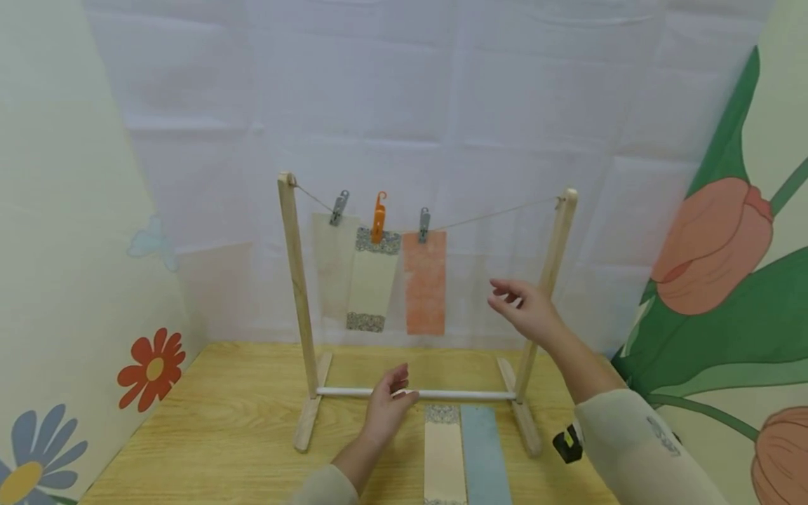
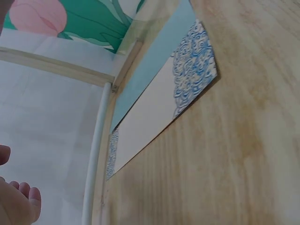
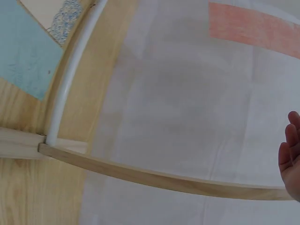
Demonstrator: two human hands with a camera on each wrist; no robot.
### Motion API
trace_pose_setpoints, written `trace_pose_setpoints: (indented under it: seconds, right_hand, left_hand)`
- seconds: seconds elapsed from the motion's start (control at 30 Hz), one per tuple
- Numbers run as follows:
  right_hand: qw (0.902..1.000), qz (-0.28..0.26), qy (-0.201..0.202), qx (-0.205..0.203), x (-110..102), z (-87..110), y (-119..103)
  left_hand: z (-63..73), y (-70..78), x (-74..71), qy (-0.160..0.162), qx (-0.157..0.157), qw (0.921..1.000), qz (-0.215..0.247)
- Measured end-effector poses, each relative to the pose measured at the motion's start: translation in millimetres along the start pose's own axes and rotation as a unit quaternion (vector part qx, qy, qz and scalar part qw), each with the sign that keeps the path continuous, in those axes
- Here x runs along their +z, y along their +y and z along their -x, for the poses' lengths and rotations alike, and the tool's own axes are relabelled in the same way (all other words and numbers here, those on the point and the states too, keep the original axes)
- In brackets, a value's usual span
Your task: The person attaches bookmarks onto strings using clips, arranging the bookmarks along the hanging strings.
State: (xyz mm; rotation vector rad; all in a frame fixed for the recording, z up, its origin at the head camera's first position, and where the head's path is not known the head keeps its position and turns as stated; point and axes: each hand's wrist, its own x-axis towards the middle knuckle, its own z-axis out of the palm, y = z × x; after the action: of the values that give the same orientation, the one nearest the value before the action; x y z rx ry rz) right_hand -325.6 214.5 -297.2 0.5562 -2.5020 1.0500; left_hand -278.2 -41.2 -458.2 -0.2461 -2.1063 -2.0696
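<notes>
From a string across a wooden frame hang three paper strips: a pale strip (image 1: 333, 273) on a grey clip (image 1: 339, 208), a cream strip (image 1: 372, 284) with patterned ends on an orange clip (image 1: 379, 219), and an orange-red strip (image 1: 426, 284) on another grey clip (image 1: 424, 225). My right hand (image 1: 527, 308) is raised to the right of the orange-red strip, before the right post, fingers loosely bent around nothing. My left hand (image 1: 388, 407) hovers by the white crossbar (image 1: 467, 395), relaxed and holding nothing. Close to it on the table lie a patterned-end cream strip (image 1: 445, 456) and a blue strip (image 1: 485, 456).
Two wooden posts, left (image 1: 295, 287) and right (image 1: 548, 266), stand on wooden feet on the wood-grain table (image 1: 221, 435). A small black object (image 1: 567, 445) shows by the right sleeve. White cloth (image 1: 404, 105) hangs behind, with flower-printed panels at both sides.
</notes>
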Motion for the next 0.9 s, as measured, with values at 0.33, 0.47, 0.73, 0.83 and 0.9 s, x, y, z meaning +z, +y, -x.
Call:
trace_pose_setpoints:
  seconds: [0.33,0.47,0.73,0.83,0.9]
  right_hand:
    - [0.9997,-0.007,-0.006,0.024,11,30.6,24]
    - [0.9993,-0.013,-0.009,0.035,14,44.0,32]
    - [0.9979,-0.033,-0.009,0.055,21,71.6,48]
    - [0.9969,-0.03,-0.007,0.072,26,80.9,55]
    - [0.9959,-0.03,-0.008,0.084,28,86.9,58]
  left_hand:
    - [14.7,-20.3,9.4,-0.007,-0.038,0.9993,-0.005]
    - [19.7,-27.3,11.5,-0.01,-0.037,0.9992,-0.007]
    - [26.6,-39.3,16.8,-0.014,-0.043,0.9977,-0.051]
    - [29.7,-42.2,18.7,-0.014,-0.04,0.9969,-0.066]
    - [32.8,-43.9,20.1,-0.014,-0.037,0.996,-0.08]
